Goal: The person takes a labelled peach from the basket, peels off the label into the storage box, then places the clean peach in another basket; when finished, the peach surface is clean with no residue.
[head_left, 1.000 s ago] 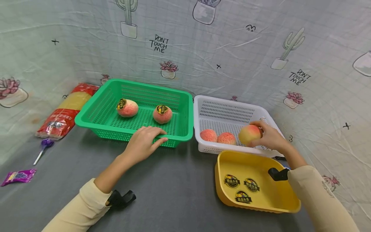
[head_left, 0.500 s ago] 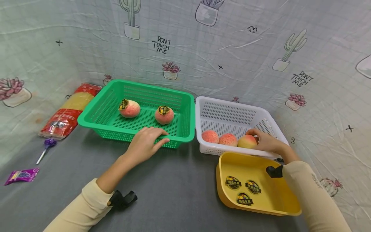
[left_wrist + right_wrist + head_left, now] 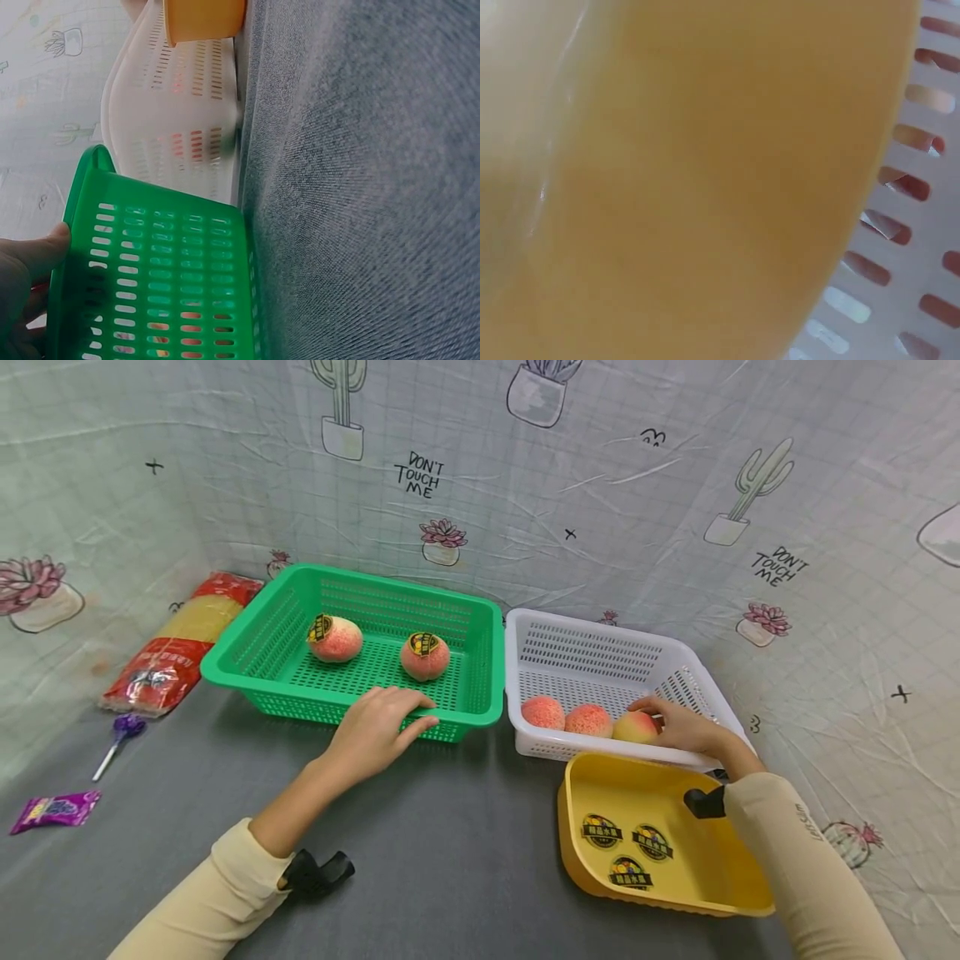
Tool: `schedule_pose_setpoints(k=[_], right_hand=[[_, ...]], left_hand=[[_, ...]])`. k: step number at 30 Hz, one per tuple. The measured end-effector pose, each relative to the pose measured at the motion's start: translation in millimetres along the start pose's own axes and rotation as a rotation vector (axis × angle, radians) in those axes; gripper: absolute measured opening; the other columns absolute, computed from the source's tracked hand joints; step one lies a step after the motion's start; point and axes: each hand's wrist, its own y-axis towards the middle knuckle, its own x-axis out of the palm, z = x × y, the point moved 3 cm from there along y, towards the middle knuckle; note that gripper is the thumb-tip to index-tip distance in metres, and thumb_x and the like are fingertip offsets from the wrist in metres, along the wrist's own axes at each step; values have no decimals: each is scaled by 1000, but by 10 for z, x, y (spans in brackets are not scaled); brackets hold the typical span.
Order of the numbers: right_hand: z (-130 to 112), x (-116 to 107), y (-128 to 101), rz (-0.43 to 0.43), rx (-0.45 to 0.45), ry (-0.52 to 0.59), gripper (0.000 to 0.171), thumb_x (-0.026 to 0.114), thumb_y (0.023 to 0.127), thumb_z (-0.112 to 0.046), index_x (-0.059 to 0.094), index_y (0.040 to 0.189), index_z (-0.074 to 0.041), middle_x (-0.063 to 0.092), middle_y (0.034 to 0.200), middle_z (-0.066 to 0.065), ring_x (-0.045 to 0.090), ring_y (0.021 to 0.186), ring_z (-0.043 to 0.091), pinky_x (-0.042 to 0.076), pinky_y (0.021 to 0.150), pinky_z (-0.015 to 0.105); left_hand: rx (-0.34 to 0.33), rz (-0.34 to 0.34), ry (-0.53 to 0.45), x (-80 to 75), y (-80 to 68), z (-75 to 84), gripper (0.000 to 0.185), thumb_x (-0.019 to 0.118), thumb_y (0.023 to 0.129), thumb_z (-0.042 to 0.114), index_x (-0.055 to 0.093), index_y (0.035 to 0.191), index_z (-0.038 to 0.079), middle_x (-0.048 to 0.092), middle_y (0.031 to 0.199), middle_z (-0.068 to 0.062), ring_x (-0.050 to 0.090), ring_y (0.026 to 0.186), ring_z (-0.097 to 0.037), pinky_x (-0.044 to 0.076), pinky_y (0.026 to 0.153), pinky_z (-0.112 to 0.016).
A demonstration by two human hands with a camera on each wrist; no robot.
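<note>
In the head view my right hand (image 3: 686,727) reaches into the white basket (image 3: 516,668), fingers round a yellow-red peach (image 3: 634,729) low at its front side. Two redder peaches (image 3: 588,722) lie to the left of it in a row. My left hand (image 3: 378,727) grips the front rim of the green basket (image 3: 225,668), thumb outside; the left wrist view shows the thumb (image 3: 56,238) at that rim. Two peaches with black-and-gold stickers, one at the left (image 3: 337,641) and one at the right (image 3: 425,658), sit inside the green basket.
A yellow tub (image 3: 697,881) with several black-and-gold stickers (image 3: 630,873) stands before the white basket, under my right forearm. At the left lie a red-and-yellow packet (image 3: 172,647), a purple lollipop (image 3: 129,727) and a purple candy wrapper (image 3: 56,811). A printed cloth (image 3: 487,468) hangs behind.
My right hand has lowered the yellow-red peach into the white basket, beside the other two. My left hand has stayed on the green rim. The view has shifted slightly.
</note>
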Motion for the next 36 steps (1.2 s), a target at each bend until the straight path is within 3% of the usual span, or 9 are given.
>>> schedule_pose_setpoints(k=[4, 7, 12, 18, 20, 23, 28, 33, 36], right_hand=[[-57, -21, 8, -20, -5, 11, 70, 72, 85, -20, 34, 139, 5, 39, 135, 32, 47, 114, 42, 40, 95, 55], [-164, -82, 15, 13, 7, -2, 73, 71, 87, -24, 31, 140, 5, 37, 137, 32, 40, 121, 47, 34, 98, 59], [-632, -218, 92, 246, -10, -66, 69, 68, 88, -35, 38, 137, 3, 44, 134, 29, 42, 122, 43, 35, 98, 58], [-1453, -60, 248, 598, -139, -7, 39, 64, 92, -19, 52, 122, 4, 57, 114, 22, 55, 104, 34, 47, 88, 47], [-1695, 69, 320, 646, -218, 23, 33, 64, 91, -14, 56, 118, 3, 59, 112, 19, 56, 101, 30, 49, 85, 44], [-1998, 283, 443, 643, -307, 50, 34, 66, 90, -12, 57, 119, 2, 59, 116, 16, 57, 101, 27, 50, 83, 41], [-2291, 610, 688, 542, -329, 78, 45, 67, 89, -12, 52, 130, -1, 51, 126, 17, 54, 108, 29, 49, 84, 38], [-2450, 839, 968, 511, -275, 59, 52, 66, 90, -15, 47, 137, -6, 42, 134, 17, 49, 113, 30, 47, 85, 40], [-2538, 936, 1124, 516, -232, 49, 57, 67, 89, -16, 44, 140, -7, 38, 140, 17, 44, 120, 30, 44, 90, 43]], left_hand=[[3, 2, 3, -9, 1, 2, 20, 71, 86, 23, 69, 99, 8, 69, 95, -3, 63, 88, -22, 46, 77, -38], [5, -4, 6, -12, 0, 6, 20, 71, 86, 23, 68, 99, 8, 69, 95, -4, 63, 88, -22, 46, 76, -38], [1, -13, 4, -24, -6, 6, 19, 70, 87, 23, 68, 98, 9, 68, 95, -4, 63, 88, -21, 45, 74, -37], [10, -14, 1, -27, -10, 7, 19, 70, 87, 22, 67, 99, 8, 68, 95, -4, 62, 87, -21, 46, 74, -38], [10, -18, -1, -25, -9, 8, 19, 70, 87, 22, 67, 99, 8, 68, 95, -4, 62, 87, -21, 45, 74, -38], [-1, -47, -10, -39, -1, -4, 21, 70, 87, 24, 69, 101, 8, 68, 97, -4, 62, 88, -22, 46, 78, -39], [-106, -62, -7, -230, 34, -157, 28, 66, 90, 31, 71, 103, 6, 69, 99, -7, 61, 94, -27, 43, 86, -47], [-288, 93, 71, -733, -24, -549, 23, 64, 92, 21, 70, 102, 1, 65, 106, -19, 54, 100, -40, 37, 89, -56], [-453, 145, 87, -1024, -158, -828, 25, 59, 93, 12, 63, 111, -5, 53, 120, -29, 42, 111, -49, 28, 93, -61]])
